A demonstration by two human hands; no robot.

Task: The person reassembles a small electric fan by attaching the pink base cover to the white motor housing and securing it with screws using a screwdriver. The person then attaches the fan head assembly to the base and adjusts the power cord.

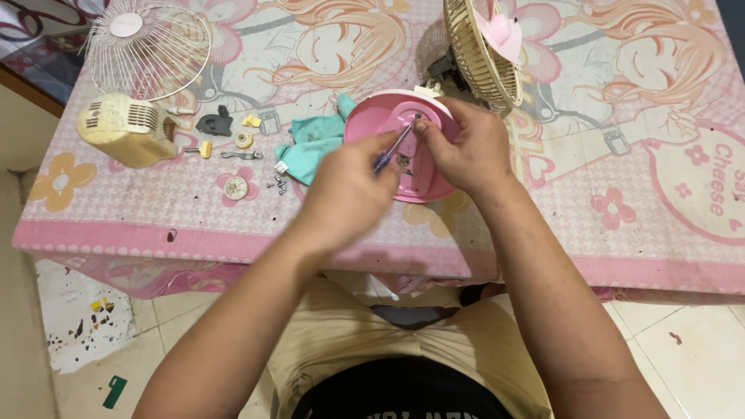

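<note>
A round pink fan base (pixel 388 128) lies upside down near the front edge of the pink patterned tablecloth (pixel 621 225) — glossy plastic, its underside facing up. The left hand (pixel 349 190) grips a screwdriver (pixel 397 146), tip down on the base; the right hand (pixel 466 147) clasps the rim. A teal cloth (pixel 314 143) lies just beside it.

Pink-clothed table (pixel 543 233) with fan parts (pixel 128 128)

pink round fan base (pixel 388 116) — underside up, on the patterned cloth | screwdriver (pixel 397 146) — slanted, tip on base
</note>
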